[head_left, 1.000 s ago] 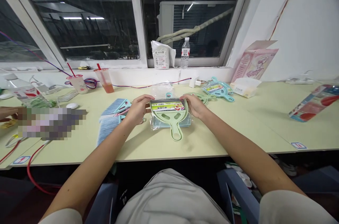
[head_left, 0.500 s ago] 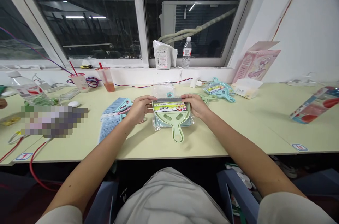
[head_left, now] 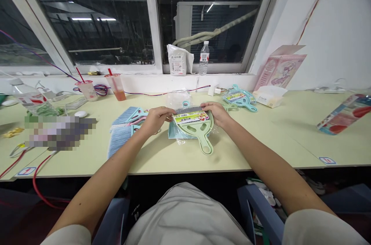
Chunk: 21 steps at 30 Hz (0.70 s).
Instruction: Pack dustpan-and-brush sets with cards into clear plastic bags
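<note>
A green dustpan set [head_left: 195, 125] with a printed label hangs between my hands, its handle pointing down toward me and slightly right. My left hand [head_left: 159, 119] pinches its upper left corner. At the upper right corner, my right hand [head_left: 216, 113] grips the same set. Behind and below it, a blue dustpan [head_left: 173, 131] in clear plastic lies on the table. Blue-bristled brushes [head_left: 123, 136] lie to the left of my left hand. Beyond my right hand rests another packaged blue dustpan set [head_left: 240, 97], with a green handle [head_left: 231, 106] beside it.
Two cups with red straws [head_left: 116, 87] stand at the back left, near a large bottle [head_left: 29, 94]. A tissue pack [head_left: 270, 96] and a pink box [head_left: 281, 68] are at the back right. A red-patterned package [head_left: 344, 115] stands far right.
The green dustpan set has shifted right and its handle has swung to the right. More of the blue dustpan shows at the left. Both hands have moved slightly right. A person's hand at far left is gone.
</note>
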Motion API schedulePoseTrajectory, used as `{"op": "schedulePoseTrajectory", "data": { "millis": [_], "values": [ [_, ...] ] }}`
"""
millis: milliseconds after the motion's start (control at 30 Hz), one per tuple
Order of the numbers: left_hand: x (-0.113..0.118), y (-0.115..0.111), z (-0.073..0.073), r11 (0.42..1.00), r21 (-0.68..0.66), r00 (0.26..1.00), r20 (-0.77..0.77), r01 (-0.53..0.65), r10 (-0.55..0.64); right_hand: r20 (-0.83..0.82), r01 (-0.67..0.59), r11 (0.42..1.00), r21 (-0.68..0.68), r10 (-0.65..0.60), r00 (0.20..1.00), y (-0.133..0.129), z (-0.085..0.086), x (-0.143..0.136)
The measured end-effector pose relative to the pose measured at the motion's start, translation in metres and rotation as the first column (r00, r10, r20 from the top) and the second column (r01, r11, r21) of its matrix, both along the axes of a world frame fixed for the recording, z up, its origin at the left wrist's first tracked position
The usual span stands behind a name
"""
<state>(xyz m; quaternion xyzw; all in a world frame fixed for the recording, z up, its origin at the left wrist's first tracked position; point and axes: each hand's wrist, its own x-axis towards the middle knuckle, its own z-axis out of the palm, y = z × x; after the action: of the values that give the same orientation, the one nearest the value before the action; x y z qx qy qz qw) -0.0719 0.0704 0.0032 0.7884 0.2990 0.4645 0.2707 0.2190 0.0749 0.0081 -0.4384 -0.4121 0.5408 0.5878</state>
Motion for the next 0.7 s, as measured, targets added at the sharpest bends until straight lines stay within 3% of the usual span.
{"op": "schedulePoseTrajectory", "data": {
  "millis": [67, 133, 233, 433, 700],
  "values": [
    [-0.007, 0.007, -0.005, 0.974, 0.227, 0.991, -0.129, -0.013, 0.044, 0.021, 0.006, 1.000, 0.004, -0.006, 1.000, 0.001, 0.000, 0.002],
    [-0.012, 0.012, -0.008, 0.909, 0.416, 0.971, -0.210, -0.014, 0.111, 0.034, 0.008, 1.000, 0.009, -0.008, 0.999, 0.001, 0.001, 0.002],
    [-0.017, 0.014, -0.009, 0.830, 0.556, 0.938, -0.265, -0.040, 0.222, 0.034, 0.018, 1.000, 0.011, -0.018, 0.999, -0.001, 0.004, 0.002],
    [-0.014, 0.006, -0.002, 0.775, 0.619, 0.864, -0.315, -0.128, 0.393, 0.059, 0.036, 0.999, 0.014, -0.036, 0.998, -0.005, 0.008, 0.001],
    [0.003, -0.017, 0.012, 0.767, 0.641, 0.779, -0.499, 0.038, 0.379, 0.083, 0.026, 0.999, 0.042, -0.030, 0.996, -0.005, 0.004, 0.000]
  ]
}}
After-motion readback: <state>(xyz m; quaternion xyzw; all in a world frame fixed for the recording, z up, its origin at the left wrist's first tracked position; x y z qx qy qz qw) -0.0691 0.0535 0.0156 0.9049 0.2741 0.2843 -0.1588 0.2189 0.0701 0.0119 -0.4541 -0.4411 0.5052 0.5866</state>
